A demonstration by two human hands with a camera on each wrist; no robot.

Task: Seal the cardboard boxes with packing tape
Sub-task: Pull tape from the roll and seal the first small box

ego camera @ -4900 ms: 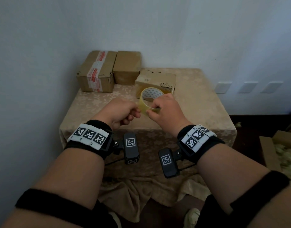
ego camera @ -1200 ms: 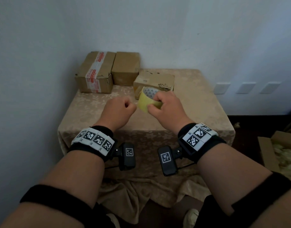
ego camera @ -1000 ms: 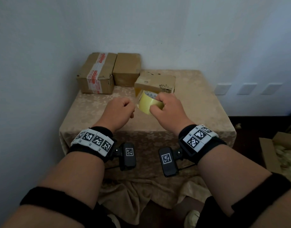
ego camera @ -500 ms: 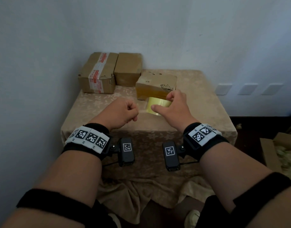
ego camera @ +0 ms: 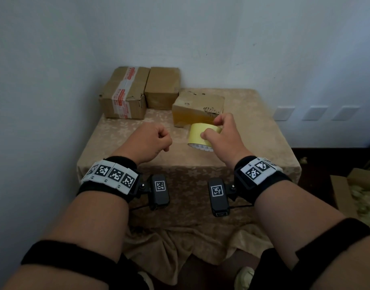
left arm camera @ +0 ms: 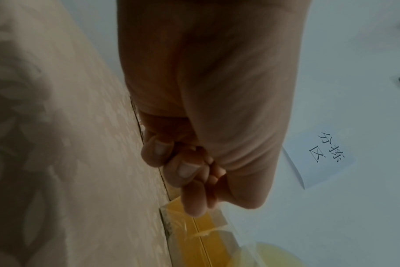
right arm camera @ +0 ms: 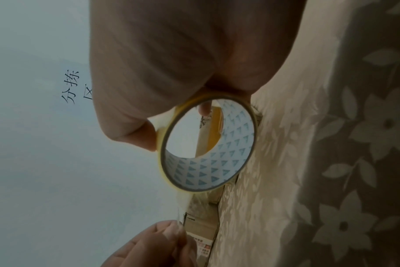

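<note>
Three cardboard boxes stand at the back of the table: one with red-and-white tape (ego camera: 125,93), a plain one (ego camera: 162,86) and a nearer box (ego camera: 198,107) with yellowish tape on its front. My right hand (ego camera: 209,128) grips a yellowish packing tape roll (ego camera: 197,135) just in front of that nearer box, thumb on the outside; the roll's patterned core (right arm camera: 217,171) faces the wrist camera. My left hand (ego camera: 165,143) is curled to the roll's left. In the right wrist view the left hand (right arm camera: 171,233) pinches the end of a clear tape strip (right arm camera: 183,204) drawn from the roll.
The table (ego camera: 263,126) wears a beige flowered cloth and sits in a corner, walls at left and behind. An open carton with filling (ego camera: 355,193) stands on the floor at the right. A paper note (left arm camera: 324,150) hangs on the wall.
The right hand has lowered the roll toward the table in front of the nearer box and moved right. The gap between the hands has widened, with tape stretched across it.
</note>
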